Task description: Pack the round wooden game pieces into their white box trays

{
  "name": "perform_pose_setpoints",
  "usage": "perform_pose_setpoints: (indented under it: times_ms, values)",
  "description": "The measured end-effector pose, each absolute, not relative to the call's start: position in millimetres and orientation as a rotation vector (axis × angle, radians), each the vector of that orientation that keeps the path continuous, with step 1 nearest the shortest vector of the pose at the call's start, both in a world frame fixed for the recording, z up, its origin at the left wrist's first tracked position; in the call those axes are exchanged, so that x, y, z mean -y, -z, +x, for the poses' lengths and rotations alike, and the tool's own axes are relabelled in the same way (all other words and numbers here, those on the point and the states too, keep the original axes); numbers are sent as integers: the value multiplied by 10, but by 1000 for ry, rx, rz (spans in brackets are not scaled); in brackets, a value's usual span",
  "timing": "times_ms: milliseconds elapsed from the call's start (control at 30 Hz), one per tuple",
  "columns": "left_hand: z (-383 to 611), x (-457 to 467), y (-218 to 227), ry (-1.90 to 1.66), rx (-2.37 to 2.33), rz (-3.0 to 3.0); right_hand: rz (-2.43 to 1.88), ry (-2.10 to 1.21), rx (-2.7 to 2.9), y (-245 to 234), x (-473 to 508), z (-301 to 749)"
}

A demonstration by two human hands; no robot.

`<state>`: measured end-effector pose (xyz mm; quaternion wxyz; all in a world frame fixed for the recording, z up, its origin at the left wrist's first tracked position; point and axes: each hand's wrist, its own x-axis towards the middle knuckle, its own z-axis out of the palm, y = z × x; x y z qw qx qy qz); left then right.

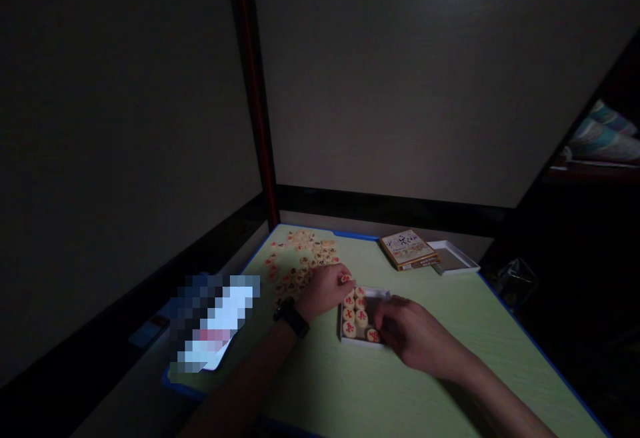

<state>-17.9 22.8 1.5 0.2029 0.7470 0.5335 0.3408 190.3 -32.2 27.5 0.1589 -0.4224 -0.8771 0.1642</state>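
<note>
My left hand (325,291), with a dark watch on its wrist, pinches a round Chinese chess piece (346,279) with red writing. It is at the upper left corner of a shallow white box tray (365,343). Inside the tray, several pieces with red characters stand in two columns on the left, and one piece (373,336) lies at the near right. My right hand (407,331) is at the tray's right side with fingers curled over its edge; its fingertips are dark and blurred, so whether they hold anything is unclear.
Many loose chess pieces (300,278) with red or dark characters lie at the table's far left. A printed box (407,249) and a white tray (457,258) are at the back right. A lit, pixelated screen (220,325) sits at the left edge of the green table (450,411).
</note>
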Motion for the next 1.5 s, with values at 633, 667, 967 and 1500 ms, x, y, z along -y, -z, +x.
perform_pose_setpoints:
  times_ms: [633, 667, 967, 1500]
  values:
    - [-188, -225, -15, -946, -1471, 2088, -1242, -350, 2591, -388, 422, 1909]
    - [-188, -223, -18, -943, -1469, 2092, -1253, -350, 2599, -394, 423, 1911]
    - [-182, -194, -49, -927, -1474, 2085, -1240, -478, 2612, -307, 393, 1886]
    - [-182, -207, -43, -950, -1470, 2100, -1038, -621, 2525, -205, 405, 1831]
